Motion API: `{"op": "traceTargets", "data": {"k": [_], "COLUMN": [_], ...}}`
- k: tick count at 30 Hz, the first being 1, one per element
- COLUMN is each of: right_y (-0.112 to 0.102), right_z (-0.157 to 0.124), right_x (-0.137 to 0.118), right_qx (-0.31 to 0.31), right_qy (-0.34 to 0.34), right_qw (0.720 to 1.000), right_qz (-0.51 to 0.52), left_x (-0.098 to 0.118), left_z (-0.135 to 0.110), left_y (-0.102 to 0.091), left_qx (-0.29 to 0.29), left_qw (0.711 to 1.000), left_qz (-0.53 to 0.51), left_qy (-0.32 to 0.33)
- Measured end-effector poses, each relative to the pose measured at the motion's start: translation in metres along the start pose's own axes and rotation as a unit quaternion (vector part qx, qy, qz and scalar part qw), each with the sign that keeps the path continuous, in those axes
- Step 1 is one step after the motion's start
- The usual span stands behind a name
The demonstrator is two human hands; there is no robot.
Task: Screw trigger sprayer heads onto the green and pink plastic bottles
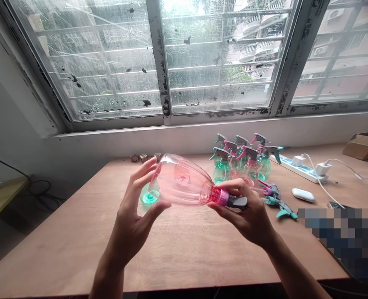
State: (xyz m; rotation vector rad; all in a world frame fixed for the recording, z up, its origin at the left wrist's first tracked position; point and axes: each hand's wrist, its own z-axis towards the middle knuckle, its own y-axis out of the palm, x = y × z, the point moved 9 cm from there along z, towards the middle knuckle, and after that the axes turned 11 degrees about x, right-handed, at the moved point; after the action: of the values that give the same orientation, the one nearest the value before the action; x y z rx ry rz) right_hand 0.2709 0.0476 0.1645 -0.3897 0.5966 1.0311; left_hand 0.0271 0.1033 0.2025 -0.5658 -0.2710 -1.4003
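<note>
A translucent pink spray bottle is held sideways above the table, its wide base to the left and its neck to the right. My left hand curves round the base, thumb below and fingers behind. At the neck, my right hand grips the pink collar and the dark spray head, which sits on the bottle. Behind the held bottle stands a green bottle, partly covered, and another pink shape shows through the plastic. Loose spray heads, one pink and one teal, lie right of my right hand.
Several assembled green and pink spray bottles stand together at the back. To their right are a power strip with chargers, a white case and a cardboard box. Small boxes sit near the wall. A blurred-out area covers the right edge.
</note>
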Motion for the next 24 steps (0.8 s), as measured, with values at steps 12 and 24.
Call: {"op": "traceTargets", "data": {"k": [12, 24], "right_y": [-0.004, 0.001], "right_z": [-0.002, 0.001], "right_x": [0.008, 0.014], "right_qx": [0.01, -0.017], "right_qy": [0.04, 0.122], "right_qw": [0.998, 0.979], "right_qz": [0.052, 0.163], "left_x": [0.01, 0.008], "left_z": [0.0, 0.002], "left_y": [0.002, -0.003], "left_qx": [-0.013, 0.017], "left_qw": [0.999, 0.999], "left_qz": [0.0, 0.02], "left_qy": [0.049, 0.041]}}
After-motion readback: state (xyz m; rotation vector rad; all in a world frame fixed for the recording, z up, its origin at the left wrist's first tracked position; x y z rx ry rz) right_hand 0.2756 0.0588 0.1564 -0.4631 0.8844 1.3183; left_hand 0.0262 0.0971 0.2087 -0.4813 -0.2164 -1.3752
